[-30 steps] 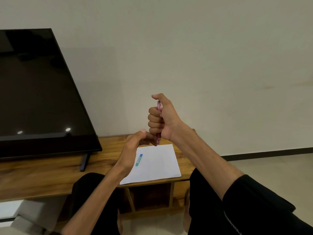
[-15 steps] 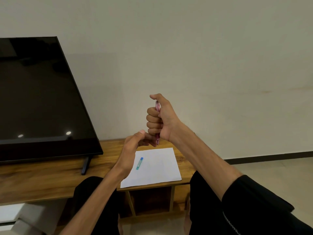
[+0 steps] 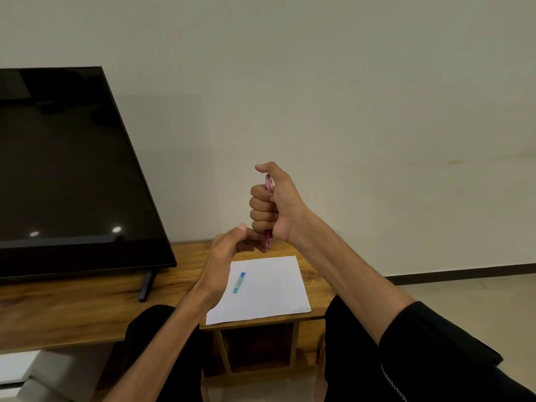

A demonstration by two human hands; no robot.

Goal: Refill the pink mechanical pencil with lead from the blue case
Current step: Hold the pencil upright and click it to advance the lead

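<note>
My right hand [image 3: 274, 203] is fisted around the pink mechanical pencil [image 3: 269, 184], holding it upright with the tip down and the thumb over its top end. My left hand [image 3: 224, 255] sits just below and left of it, fingers curled toward the pencil tip [image 3: 269, 245]; what they pinch is hidden. The blue lead case [image 3: 239, 282] lies on a white sheet of paper [image 3: 269, 291] on the wooden table [image 3: 87, 309], below both hands and touched by neither.
A large black TV screen [image 3: 66, 175] stands on the table at left, its stand leg [image 3: 145, 285] near the paper. A plain wall is behind. My knees in black trousers are under the table's front edge, with an open shelf [image 3: 255, 346] between them.
The view has tilted up slightly, so the scene sits lower in the frame. Both hands keep the same grip and pose around the pencil.
</note>
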